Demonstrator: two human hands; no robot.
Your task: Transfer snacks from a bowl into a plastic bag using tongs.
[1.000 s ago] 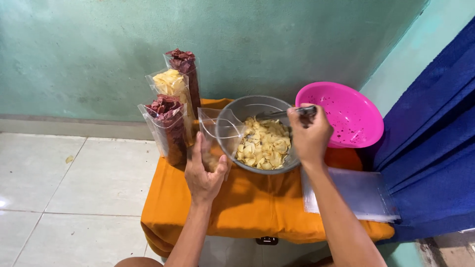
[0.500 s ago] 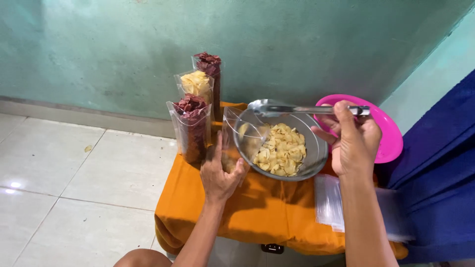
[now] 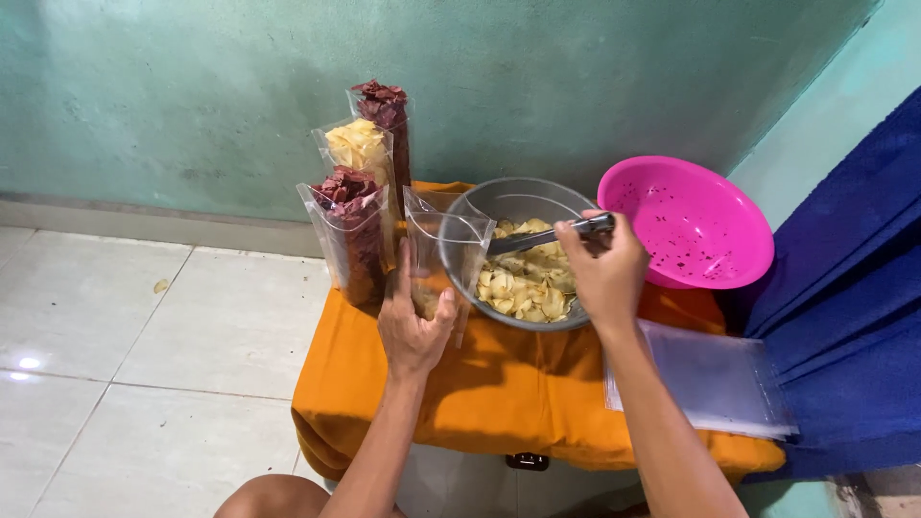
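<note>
On the left, 3 full clear bags stand close together on the orange cloth (image 3: 499, 384): a dark red chip bag (image 3: 353, 235) in front, a yellow chip bag (image 3: 361, 158) behind it, and another dark red bag (image 3: 386, 120) at the back. A bump from the elbow could tip them, since they are tall and thin.

Next, the left hand (image 3: 413, 321) is curled around the bottom of an open clear bag (image 3: 436, 254), w/ only a few chips inside. The bag is soft, so its mouth could fold shut and chips would fall on the cloth.

In the middle, the grey bowl (image 3: 518, 197) of yellow chips (image 3: 528, 283) touches the bag. The right hand (image 3: 604, 273) is closed tight on metal tongs (image 3: 542, 235), tips down in the chips. Squeeze too hard & chips may crack.

On the right sit a pink bowl (image 3: 691, 221) and a stack of flat empty bags (image 3: 705, 379) near the edge, which might slide off.
</note>
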